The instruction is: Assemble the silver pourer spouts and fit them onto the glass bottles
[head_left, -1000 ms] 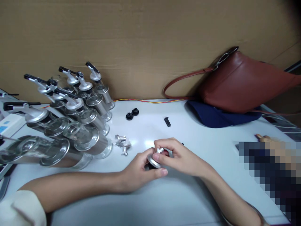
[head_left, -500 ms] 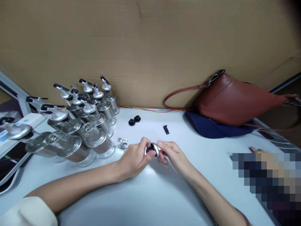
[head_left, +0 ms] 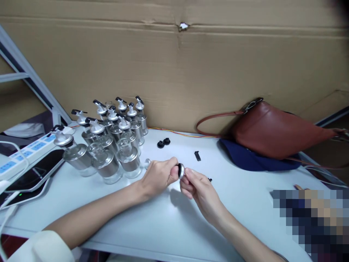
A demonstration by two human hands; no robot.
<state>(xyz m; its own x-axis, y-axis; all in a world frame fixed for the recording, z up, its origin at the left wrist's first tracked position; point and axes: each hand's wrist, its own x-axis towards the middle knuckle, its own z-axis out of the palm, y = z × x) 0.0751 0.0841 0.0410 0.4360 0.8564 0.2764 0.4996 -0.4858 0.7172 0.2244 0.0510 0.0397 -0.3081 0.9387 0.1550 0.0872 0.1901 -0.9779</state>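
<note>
My left hand (head_left: 160, 175) is closed round the black ribbed stopper end of a bottle pourer (head_left: 181, 170), whose silver collar faces right. The fingertips of my right hand (head_left: 197, 185) pinch the pourer's other end, which they mostly hide. A small dark tip (head_left: 210, 179) shows past my right hand; I cannot tell whether it is held. Partly covered by my left hand, a silver spout piece (head_left: 147, 162) lies on the table. Beyond are two round black stoppers (head_left: 163, 142) and a flat black lever (head_left: 197, 156).
Several glass-and-steel bottles (head_left: 106, 165) stand at left, most topped with pourers. A white power strip (head_left: 27, 154) and a black device (head_left: 34, 174) are farther left. A brown bag (head_left: 272, 131) rests on a navy cap (head_left: 237, 158) at right. Cardboard (head_left: 163, 72) walls the back.
My right hand has turned and now grips the pourer's far end, while my left hand has closed farther over the stopper. The camera view has shifted upward and to the left.
</note>
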